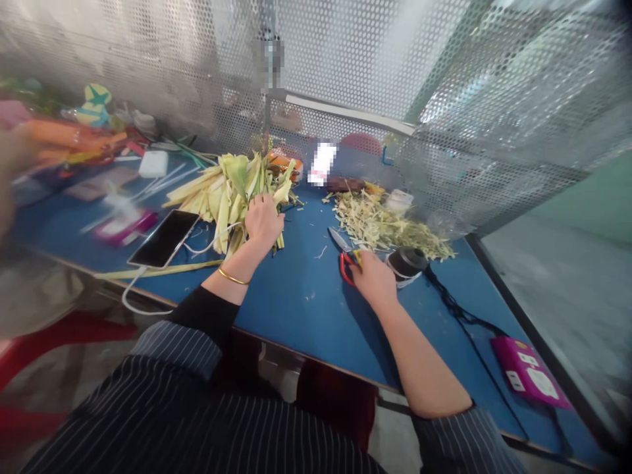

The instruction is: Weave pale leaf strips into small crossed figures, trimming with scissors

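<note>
Left hand (264,220) rests on corn husks (231,187) on the tabletop (301,296) — can't tell if it's grasping any. Right hand (374,278) has its grip round red-handled scissors (340,241), near shreds (375,225) — best aim them clear of the left hand.

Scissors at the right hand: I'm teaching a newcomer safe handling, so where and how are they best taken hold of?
Probably by the red handles, coming from the near right side, where the right hand covers part of the scissors. The handle end faces the person, while the blades point away and leftward, so this approach should keep the grip behind them.
</note>
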Motion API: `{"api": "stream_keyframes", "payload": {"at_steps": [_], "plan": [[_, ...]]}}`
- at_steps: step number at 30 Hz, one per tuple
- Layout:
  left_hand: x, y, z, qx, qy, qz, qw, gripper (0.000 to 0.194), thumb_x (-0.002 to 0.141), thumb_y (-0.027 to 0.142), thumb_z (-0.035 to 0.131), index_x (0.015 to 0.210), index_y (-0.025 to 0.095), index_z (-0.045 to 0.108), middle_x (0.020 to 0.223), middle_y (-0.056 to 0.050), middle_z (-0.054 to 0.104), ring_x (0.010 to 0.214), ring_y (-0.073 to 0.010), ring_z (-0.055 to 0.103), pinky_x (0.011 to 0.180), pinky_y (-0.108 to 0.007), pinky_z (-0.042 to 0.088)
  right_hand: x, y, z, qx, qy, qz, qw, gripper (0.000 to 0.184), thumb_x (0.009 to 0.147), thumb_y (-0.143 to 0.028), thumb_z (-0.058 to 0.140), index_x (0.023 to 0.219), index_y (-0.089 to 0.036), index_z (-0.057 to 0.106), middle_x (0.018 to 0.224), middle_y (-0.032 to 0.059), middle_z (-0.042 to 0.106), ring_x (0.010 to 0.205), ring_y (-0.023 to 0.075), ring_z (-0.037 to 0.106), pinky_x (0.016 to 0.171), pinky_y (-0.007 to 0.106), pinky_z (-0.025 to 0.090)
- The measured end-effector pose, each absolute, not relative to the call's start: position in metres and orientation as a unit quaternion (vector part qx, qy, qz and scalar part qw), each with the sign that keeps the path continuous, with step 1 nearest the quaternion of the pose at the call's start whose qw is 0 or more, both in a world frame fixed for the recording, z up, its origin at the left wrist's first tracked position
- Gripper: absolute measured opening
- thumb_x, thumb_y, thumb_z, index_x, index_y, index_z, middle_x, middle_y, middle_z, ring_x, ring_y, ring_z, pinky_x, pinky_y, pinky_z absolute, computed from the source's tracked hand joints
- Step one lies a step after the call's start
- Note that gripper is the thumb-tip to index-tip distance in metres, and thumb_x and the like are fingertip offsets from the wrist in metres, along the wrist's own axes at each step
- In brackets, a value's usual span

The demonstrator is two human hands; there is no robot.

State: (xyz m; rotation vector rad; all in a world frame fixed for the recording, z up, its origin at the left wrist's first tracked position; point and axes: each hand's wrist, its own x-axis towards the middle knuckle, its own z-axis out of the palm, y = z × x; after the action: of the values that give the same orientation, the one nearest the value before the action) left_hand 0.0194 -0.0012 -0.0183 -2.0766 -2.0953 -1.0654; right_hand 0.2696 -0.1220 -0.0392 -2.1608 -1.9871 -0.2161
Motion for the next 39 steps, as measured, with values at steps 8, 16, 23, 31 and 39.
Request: {"api": "stream_keyframes", "payload": {"at_steps": [8,16,23,31,39], "plan": [[0.008,0.000,-0.007,-0.657,-0.697,-0.287,-0.005,0.026,0.088,0.027,0.045,0.084,0.014,0.066,0.086,-0.018,0.066,0.086,-0.0320,0.062,0.070,-0.040,0.040,0.283,-0.118,-0.047,-0.677,-0.720,-0.084,0.128,0.027,0.084,-0.032,0.057,0.102,-0.014,0.064,0.099,0.0130,0.063,0.094,0.0269,0.056,0.083,0.036,0.042],[0.054,-0.048,-0.001,-0.594,-0.472,-0.523,-0.388,0.023,0.080,0.038,0.058,0.079,0.016,0.064,0.067,-0.003,0.062,0.060,-0.0147,0.055,0.055,-0.026,0.040,0.271,-0.124,-0.032,-0.607,-0.723,-0.054,0.324,0.025,0.089,-0.036,0.052,0.094,-0.018,0.068,0.095,0.0100,0.068,0.096,0.0261,0.058,0.089,0.040,0.041],[0.097,-0.093,-0.030,-0.659,-0.358,-0.384,-0.539,0.024,0.074,0.038,0.066,0.077,0.014,0.066,0.068,-0.001,0.064,0.057,-0.0104,0.052,0.054,-0.022,0.041,0.253,-0.129,-0.031,-0.566,-0.565,0.299,0.520,0.027,0.074,-0.043,0.067,0.086,-0.020,0.063,0.076,0.0001,0.064,0.067,0.0140,0.056,0.064,0.028,0.045],[0.097,-0.093,-0.028,-0.596,-0.359,-0.345,-0.630,0.023,0.078,0.037,0.062,0.070,0.016,0.066,0.060,0.000,0.059,0.051,-0.0087,0.048,0.050,-0.021,0.038,0.255,-0.128,-0.032,-0.553,-0.502,0.353,0.564,0.016,0.076,-0.034,0.063,0.074,-0.018,0.062,0.062,-0.0020,0.056,0.056,0.0111,0.048,0.055,0.027,0.040],[0.098,-0.094,-0.018,-0.409,-0.379,-0.311,-0.769,0.013,0.077,0.024,0.063,0.080,0.012,0.068,0.067,-0.005,0.066,0.054,-0.0117,0.057,0.050,-0.022,0.044,0.256,-0.128,-0.030,-0.500,-0.439,0.443,0.601,0.019,0.073,-0.036,0.069,0.069,-0.018,0.063,0.057,-0.0020,0.058,0.051,0.0090,0.050,0.051,0.024,0.041]]}}
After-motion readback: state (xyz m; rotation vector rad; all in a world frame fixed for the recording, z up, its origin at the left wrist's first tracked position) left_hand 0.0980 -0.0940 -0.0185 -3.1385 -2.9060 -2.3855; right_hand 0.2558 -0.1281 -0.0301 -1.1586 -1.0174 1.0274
